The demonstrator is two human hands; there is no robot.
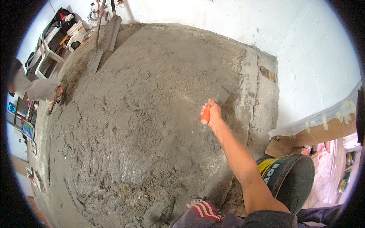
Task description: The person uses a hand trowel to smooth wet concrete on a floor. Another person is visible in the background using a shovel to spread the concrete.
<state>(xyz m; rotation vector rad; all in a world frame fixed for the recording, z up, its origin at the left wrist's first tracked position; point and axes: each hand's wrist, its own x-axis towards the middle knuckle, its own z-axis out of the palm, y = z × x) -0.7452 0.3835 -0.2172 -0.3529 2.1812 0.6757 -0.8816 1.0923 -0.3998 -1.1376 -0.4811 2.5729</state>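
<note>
My right hand [213, 109] reaches forward over rough, wet grey mortar [152, 98] spread across the floor. Its fingers are wrapped round the orange handle of a trowel [205, 115]. The trowel's grey blade is hard to tell from the mortar beyond my knuckles. My left hand does not show. Grey cloth with red and white stripes [207, 211] covers part of me at the lower edge, and a small pale shape beside it cannot be made out clearly.
Two shovels [111, 34] lean at the far left. Another person [42, 87] is at the left edge, near a white plastic chair [49, 55]. A dark bucket [296, 182] lies tipped beside my right forearm. White walls [304, 45] border the floor; cardboard [323, 131] stands at right.
</note>
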